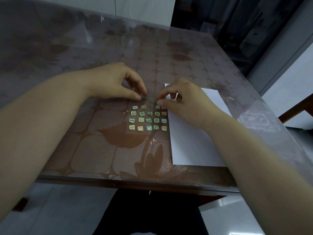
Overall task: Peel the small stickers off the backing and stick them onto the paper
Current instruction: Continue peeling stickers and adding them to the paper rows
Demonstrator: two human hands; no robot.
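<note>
Stickers [148, 119], small green and yellow squares with rounded corners, sat in rows on a clear backing sheet [128, 132] that lay flat on the table [94, 126], just left of a white sheet of paper [189, 146]. The backing's right edge met or slightly overlapped the paper's left edge; which of the two could not be told.

Both hands worked at the far edge of the backing. The left hand [111, 82] was curled, with its thumb and forefinger drawn close together and their tips pressed down on the top of the clear sheet. Its other fingers were bent loosely above the table. The right hand [184, 97] reached in from the other side, over the upper left corner of the paper, with its thumb and forefinger likewise pinched near the top row of stickers. Its remaining fingers were folded into the palm. The fingertips of the two hands were near each other but not touching, with a narrow strip of the clear sheet between them. Whether either pinch had closed on a sticker could not be told, because the fingertips hid that spot.

The paper was blank where it showed; the right forearm crossed over its middle. The table was covered with a brown patterned cloth under a transparent plastic sheet.
</note>
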